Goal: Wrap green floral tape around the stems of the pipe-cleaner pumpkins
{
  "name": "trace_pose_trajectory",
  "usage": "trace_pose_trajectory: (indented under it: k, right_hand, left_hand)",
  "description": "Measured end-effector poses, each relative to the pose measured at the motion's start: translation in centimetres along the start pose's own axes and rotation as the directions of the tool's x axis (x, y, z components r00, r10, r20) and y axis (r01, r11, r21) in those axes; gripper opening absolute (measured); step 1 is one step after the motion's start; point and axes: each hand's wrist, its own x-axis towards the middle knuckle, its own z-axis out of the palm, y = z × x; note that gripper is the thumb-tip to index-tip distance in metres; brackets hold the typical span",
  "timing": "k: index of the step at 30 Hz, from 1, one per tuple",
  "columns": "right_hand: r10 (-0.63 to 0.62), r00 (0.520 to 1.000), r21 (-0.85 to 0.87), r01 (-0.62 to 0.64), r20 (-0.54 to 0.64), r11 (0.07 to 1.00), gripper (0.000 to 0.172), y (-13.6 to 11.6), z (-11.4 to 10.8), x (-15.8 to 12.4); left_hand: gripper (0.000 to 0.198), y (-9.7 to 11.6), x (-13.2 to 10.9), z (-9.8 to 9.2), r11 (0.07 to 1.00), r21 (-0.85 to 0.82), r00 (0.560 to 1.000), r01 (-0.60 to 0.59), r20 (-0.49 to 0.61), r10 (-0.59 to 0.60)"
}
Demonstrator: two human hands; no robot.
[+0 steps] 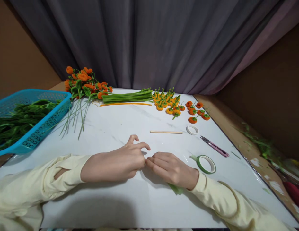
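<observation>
My left hand [120, 160] and my right hand [171, 166] meet over the middle of the white table. On the left hand two fingers stick up bent, while the others curl closed at the point where the hands touch. The right hand's fingers are pressed together toward the left fingertips. Whatever they pinch is hidden. A piece of pale green tape or leaf [176, 189] pokes out beneath the right wrist. Close to that wrist lies a roll of green tape [199, 165], its loose end sticking out. Beyond the hands rests a thin wooden stick [166, 132].
A blue basket [33, 134] of green leaves stands at left. Along the back lie orange flowers [83, 77], green stems [127, 97], an orange stem [126, 104], yellow-orange flower heads [160, 107] and orange ones [192, 120]. A white ring [192, 130] and thread snips [215, 147] are at right.
</observation>
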Motion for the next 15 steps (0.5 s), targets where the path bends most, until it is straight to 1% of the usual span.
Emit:
trace_pose_trajectory:
  k: [2,4,6,8,12,15]
  right_hand:
    - [-0.002,1.000,0.015,0.002,-0.011,1.000,0.020,0.0,-0.1,0.0]
    - [-0.040,0.999,-0.009,0.040,-0.016,0.999,0.017,0.0,-0.2,-0.1]
    - [-0.061,0.998,-0.036,0.060,-0.015,0.998,0.017,0.0,-0.2,-0.2]
    - [-0.039,0.999,-0.026,0.038,-0.021,0.999,0.017,0.1,-0.2,-0.2]
    - [0.015,0.999,0.020,-0.014,-0.051,1.000,0.017,0.3,-0.2,-0.2]
    - [0.034,0.998,0.017,-0.033,-0.052,0.999,0.020,0.4,-0.4,-0.1]
  left_hand:
    - [0.029,-0.2,0.0,-0.2,0.999,-0.039,1.000,-0.015,0.025,0.016]
    - [0.028,-0.3,0.0,-0.3,0.998,-0.064,0.998,-0.028,0.047,0.031]
    - [0.028,-0.4,0.0,-0.2,0.998,-0.055,0.998,-0.025,0.058,0.028]
    - [0.027,-0.3,0.0,0.0,1.000,-0.002,0.999,0.006,0.038,-0.006]
    - [0.025,0.3,0.0,0.2,0.982,0.165,0.995,0.095,-0.055,-0.087]
    - [0.020,0.8,0.0,-0.1,0.961,0.261,0.993,0.090,-0.097,-0.067]
